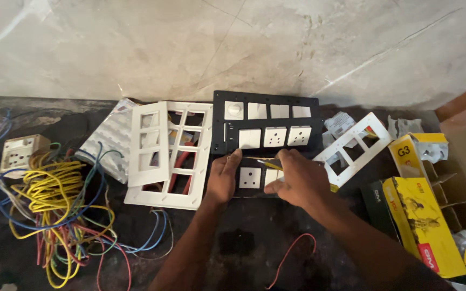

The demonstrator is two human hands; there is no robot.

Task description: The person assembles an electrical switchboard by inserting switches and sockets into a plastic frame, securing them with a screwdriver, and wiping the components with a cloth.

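Fingers (232, 157) of the left hand (223, 178) curl over the left edge of a black switch plate (250, 178), pinching its rim, with the thumb side pressed to the frame. Beside it, the right hand (297, 180) lies over the right part of the same plate, its fingers closed around a yellow-handled screwdriver (269, 165) whose tip points left across the plate's top edge. White socket and switch modules (249, 177) sit in the plate between the two hands.

Just above lies a larger black switch board (265, 123) fitted with white switches, sockets and a round knob. To its left, two white empty frames (165, 153) overlap each other, with a ribbed white cover (109, 141) partly tucked under them. Farther left is a tangle of yellow, blue, red and green wires (60, 215), and a small white socket box (20, 152). Right of the hands rests another white frame (358, 148), then open yellow cardboard boxes (422, 221). A loose red wire (292, 256) curls near the forearms. Everything rests on a dark floor (244, 248) against a pale wall (190, 43).
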